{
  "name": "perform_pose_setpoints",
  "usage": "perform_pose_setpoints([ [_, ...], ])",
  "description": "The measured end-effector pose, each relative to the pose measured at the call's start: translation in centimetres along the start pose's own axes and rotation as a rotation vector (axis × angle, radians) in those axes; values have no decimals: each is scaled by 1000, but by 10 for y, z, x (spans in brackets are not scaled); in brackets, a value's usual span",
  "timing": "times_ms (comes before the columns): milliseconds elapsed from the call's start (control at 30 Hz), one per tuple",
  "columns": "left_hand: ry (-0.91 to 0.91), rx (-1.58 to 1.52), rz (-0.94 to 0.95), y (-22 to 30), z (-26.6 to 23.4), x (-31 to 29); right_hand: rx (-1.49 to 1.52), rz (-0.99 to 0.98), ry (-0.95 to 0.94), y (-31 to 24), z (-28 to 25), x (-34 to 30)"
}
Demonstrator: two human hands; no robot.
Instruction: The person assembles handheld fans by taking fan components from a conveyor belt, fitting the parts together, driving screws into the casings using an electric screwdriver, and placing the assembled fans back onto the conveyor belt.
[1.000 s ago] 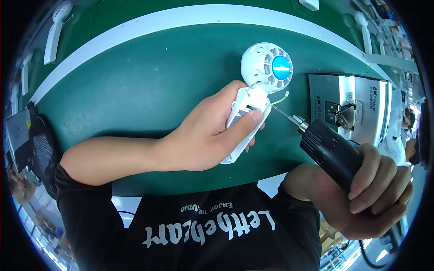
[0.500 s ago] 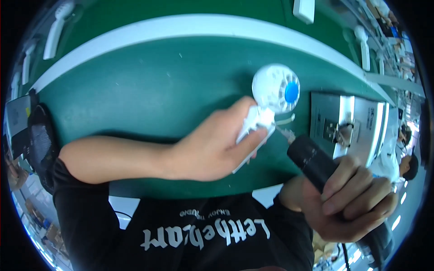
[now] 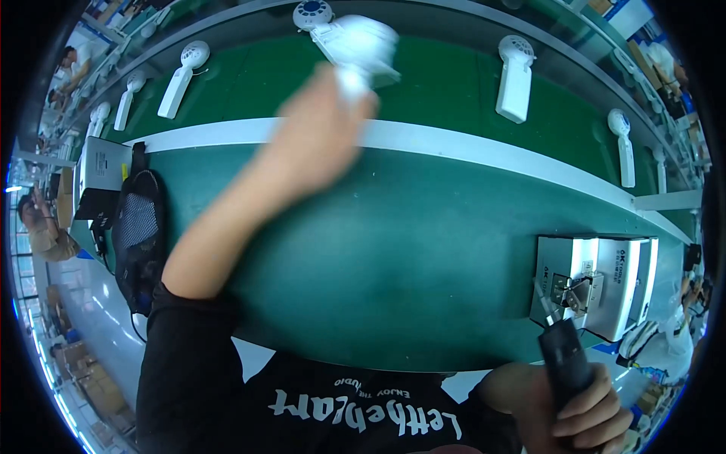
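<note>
Stretched out over the green belt at the far side, my left hand (image 3: pixel 318 136) is closed around a white handheld fan (image 3: pixel 364 47). Hand and fan are smeared by motion, and the fingers hide part of its handle. Just beyond it lies another white fan (image 3: pixel 312 15) with a dark centre. At the lower right, my right hand (image 3: pixel 590 412) wraps round a black electric screwdriver (image 3: pixel 564 352). The screwdriver's bit points up and away, beside or in front of a silver screw feeder box (image 3: pixel 620 280); whether they touch I cannot tell.
More white fans (image 3: pixel 516 79) lie spaced along the green belt (image 3: pixel 446 83), behind a white rail (image 3: pixel 469 147). A black mesh bag (image 3: pixel 140 227) and a grey box (image 3: pixel 106 166) are at the left of the green work surface (image 3: pixel 378 265). People sit farther off on both sides.
My left hand has carried the fan from the work surface up and away, over the belt. My right hand has drawn the screwdriver away from the fan, down and to the right. The view has shifted.
</note>
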State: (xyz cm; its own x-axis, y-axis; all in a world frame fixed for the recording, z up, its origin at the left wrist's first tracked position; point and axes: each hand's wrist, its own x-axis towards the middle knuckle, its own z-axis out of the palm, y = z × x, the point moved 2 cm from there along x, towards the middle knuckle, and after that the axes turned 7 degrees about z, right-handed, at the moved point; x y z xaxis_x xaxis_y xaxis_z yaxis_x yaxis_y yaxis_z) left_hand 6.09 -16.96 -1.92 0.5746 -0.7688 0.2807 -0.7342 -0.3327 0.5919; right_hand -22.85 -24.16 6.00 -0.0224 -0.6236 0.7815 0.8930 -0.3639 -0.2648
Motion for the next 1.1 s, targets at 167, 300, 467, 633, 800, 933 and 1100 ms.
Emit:
perform_pose_setpoints([
  [167,185,929,-176,-135,-69,31,-356,121,90,-6,-25,17],
  [300,120,1216,-189,-118,-56,60,-361,209,98,-15,-36,30],
  [467,6,454,-348,-200,-44,137,-468,141,53,-49,-70,61],
  [633,-228,-14,-296,-128,-39,116,-660,181,120,-47,-68,73],
  [800,-365,-1104,-405,21,38,21,-717,276,58,-39,-65,67],
  [933,-668,-1285,-517,75,59,-49,-851,275,69,-19,-62,53],
  [1100,-835,-1280,-401,89,72,-78,-628,550,71,-6,-51,63],
])
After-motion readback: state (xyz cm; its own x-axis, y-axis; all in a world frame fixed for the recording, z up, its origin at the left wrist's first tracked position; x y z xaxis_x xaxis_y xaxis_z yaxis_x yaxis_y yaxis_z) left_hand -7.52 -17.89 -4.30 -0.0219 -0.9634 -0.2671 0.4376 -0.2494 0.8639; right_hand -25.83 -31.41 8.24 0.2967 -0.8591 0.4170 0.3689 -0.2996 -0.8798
